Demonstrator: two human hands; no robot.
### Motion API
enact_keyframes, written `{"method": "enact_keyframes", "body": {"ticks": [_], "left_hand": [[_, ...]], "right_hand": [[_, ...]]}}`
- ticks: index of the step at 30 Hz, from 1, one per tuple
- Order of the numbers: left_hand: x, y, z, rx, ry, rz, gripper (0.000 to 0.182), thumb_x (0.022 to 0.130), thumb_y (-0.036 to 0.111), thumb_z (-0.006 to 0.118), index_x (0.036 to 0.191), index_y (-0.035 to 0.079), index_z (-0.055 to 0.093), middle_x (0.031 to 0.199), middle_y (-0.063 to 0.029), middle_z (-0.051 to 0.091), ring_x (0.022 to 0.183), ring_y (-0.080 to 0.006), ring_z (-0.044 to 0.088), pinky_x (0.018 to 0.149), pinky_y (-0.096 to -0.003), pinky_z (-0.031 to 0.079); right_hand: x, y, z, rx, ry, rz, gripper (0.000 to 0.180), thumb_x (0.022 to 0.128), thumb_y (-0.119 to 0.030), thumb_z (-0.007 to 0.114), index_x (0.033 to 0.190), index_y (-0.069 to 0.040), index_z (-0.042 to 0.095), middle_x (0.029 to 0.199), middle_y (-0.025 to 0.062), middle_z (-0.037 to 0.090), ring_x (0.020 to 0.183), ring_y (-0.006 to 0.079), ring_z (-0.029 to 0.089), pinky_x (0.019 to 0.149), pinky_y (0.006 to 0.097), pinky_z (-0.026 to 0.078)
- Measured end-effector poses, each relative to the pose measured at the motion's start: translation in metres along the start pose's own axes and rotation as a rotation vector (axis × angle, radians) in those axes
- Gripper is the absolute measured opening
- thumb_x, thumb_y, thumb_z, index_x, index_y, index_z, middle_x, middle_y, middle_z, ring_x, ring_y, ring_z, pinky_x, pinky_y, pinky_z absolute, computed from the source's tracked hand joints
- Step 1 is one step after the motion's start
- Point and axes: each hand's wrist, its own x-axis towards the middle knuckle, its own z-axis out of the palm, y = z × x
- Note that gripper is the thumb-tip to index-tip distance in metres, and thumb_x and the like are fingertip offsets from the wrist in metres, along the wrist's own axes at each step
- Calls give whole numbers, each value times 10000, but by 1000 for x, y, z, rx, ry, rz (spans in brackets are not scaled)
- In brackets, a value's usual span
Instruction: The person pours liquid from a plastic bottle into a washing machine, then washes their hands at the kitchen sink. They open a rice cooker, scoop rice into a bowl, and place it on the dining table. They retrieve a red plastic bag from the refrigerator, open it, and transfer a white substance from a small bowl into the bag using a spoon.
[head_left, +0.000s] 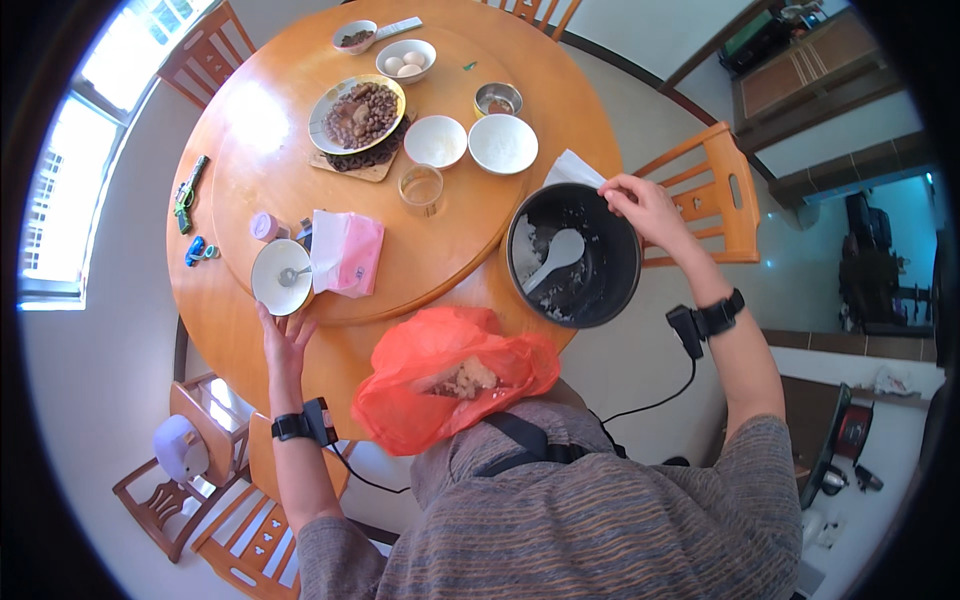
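Observation:
My left hand (286, 337) is at the near rim of a white bowl (271, 259), fingers spread, fingertips touching it; a metal spoon (289, 277) lies inside. My right hand (641, 206) has its fingers closed at the far right rim of a black inner cooking pot (600, 277). Cooked rice (526, 247) clings to the pot's wall, and a white rice paddle (566, 247) rests inside. A white paper sheet (571, 169) meets the rim close to my right fingertips. Before my body, an open red plastic bag (409, 375) contains pale food scraps (472, 377).
The round wooden table (247, 180) bears a tissue pack (360, 255), a glass cup (420, 187), a plate of beans (360, 116), a bowl of eggs (405, 64), two white bowls (502, 144) and a toy gun (187, 195). Wooden chairs (739, 195) surround it.

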Motion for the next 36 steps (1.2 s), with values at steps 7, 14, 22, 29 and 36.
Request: {"method": "enact_keyframes", "body": {"ticks": [7,14,22,29,36], "left_hand": [[-127,10,26,27,246,260,786,1031,619,488,1608,130,275,1592,-191,365,1436,-330,450,1101,-492,451],[-253,-11,112,-57,276,217,693,1068,617,375,1555,124,374,1495,-144,488,1316,-275,535,1052,-422,455],[-259,-22,200,-42,-191,71,710,1056,650,345,1509,111,436,1432,-145,570,1339,-299,539,1053,-451,475],[-219,-15,259,-234,-523,-21,858,1000,760,296,1621,169,249,1613,-126,372,1485,-343,378,1125,-572,443],[-213,-28,210,-812,-663,-272,907,929,835,375,1551,176,414,1541,-99,487,1387,-326,515,1113,-527,468]], "right_hand": [[147,57,46,406,-352,293,503,1051,-331,539,1437,-11,504,1215,127,672,1015,199,692,833,311,564],[193,60,90,679,-643,359,474,1071,-210,414,1508,-39,351,1342,194,618,1123,317,708,908,418,603],[162,14,58,721,-596,244,486,1006,-90,416,1485,-10,402,1281,191,653,1085,297,724,899,424,612],[29,-84,3,747,-761,13,447,1061,-177,474,1463,16,449,1275,118,637,1115,179,670,963,332,564],[-18,-79,31,713,-894,37,426,1120,-315,436,1395,3,505,1091,105,691,955,181,722,815,289,583]]}}
